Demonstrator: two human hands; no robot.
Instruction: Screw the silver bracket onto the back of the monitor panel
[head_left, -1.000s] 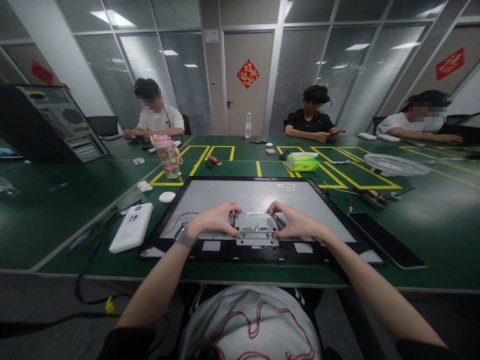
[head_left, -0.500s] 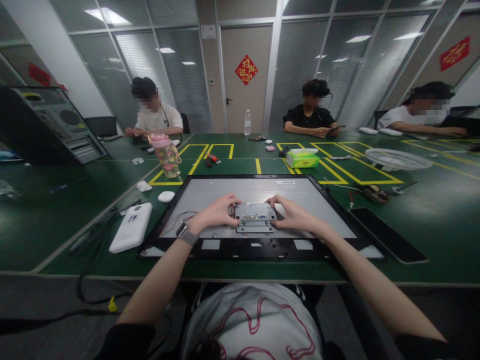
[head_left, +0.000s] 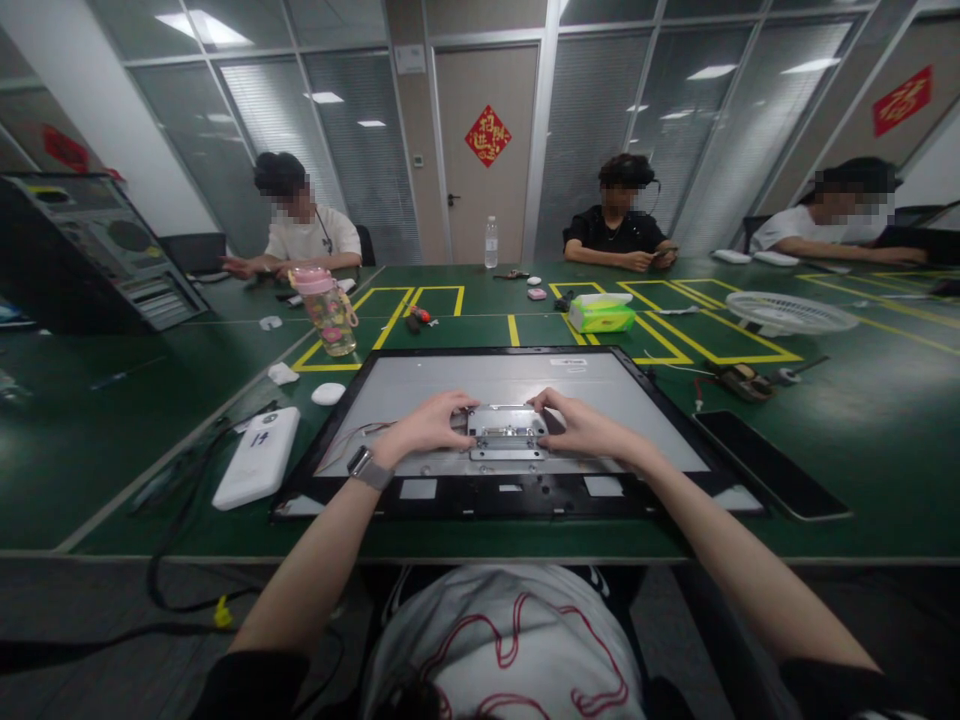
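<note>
A flat monitor panel [head_left: 420, 385] lies face down on the green table, its grey metal back up inside a black frame. On it, near the front middle, sits a small silver metal board cover [head_left: 507, 432] with connector ports along its near edge. My left hand [head_left: 429, 424], with a watch on the wrist, grips the cover's left side with curled fingers. My right hand [head_left: 583, 427] grips its right side in the same way. Thin coloured wires [head_left: 352, 440] run over the panel left of my left hand.
A white power bank [head_left: 255, 456] and cables lie left of the panel; a black phone [head_left: 769, 466] lies to the right. Farther back stand a pink-lidded bottle [head_left: 327, 310], a green tissue pack [head_left: 602, 317] and a white fan grille [head_left: 793, 312]. Three people sit along the table's far side. A computer case [head_left: 97, 250] stands far left.
Both hands have pushed the metal cover a little away from me and laid it flatter on the panel back. The camera has shifted slightly.
</note>
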